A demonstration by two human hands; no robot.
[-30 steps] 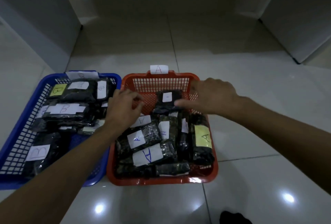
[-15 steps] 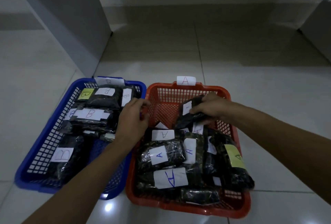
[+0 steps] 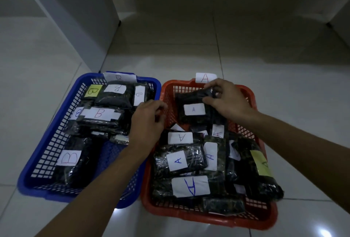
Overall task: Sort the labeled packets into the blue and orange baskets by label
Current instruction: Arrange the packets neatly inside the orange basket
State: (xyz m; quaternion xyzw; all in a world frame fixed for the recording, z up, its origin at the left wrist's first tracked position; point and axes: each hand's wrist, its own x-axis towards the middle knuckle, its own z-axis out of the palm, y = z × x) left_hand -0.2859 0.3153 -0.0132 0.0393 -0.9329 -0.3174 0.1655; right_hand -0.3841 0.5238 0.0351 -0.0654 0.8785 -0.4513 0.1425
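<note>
Your right hand [image 3: 227, 100] has its fingers pinched on the top edge of a dark packet with a white "A" label [image 3: 193, 111], holding it at the far end of the orange basket [image 3: 251, 221], just above the pile of other A packets [image 3: 181, 161]. Your left hand [image 3: 147, 121] sits on the near-side rim between the two baskets with its fingers curled in; can't tell if it's actually gripping anything. The blue basket [image 3: 37, 170] is right beside the orange one, touching it, and it's got the B packets [image 3: 100, 115] stacked inside. Each basket has a paper tag on its far rim, A [image 3: 205, 77] on the orange one. Both sit on a glossy tiled floor [image 3: 284, 104]
</note>
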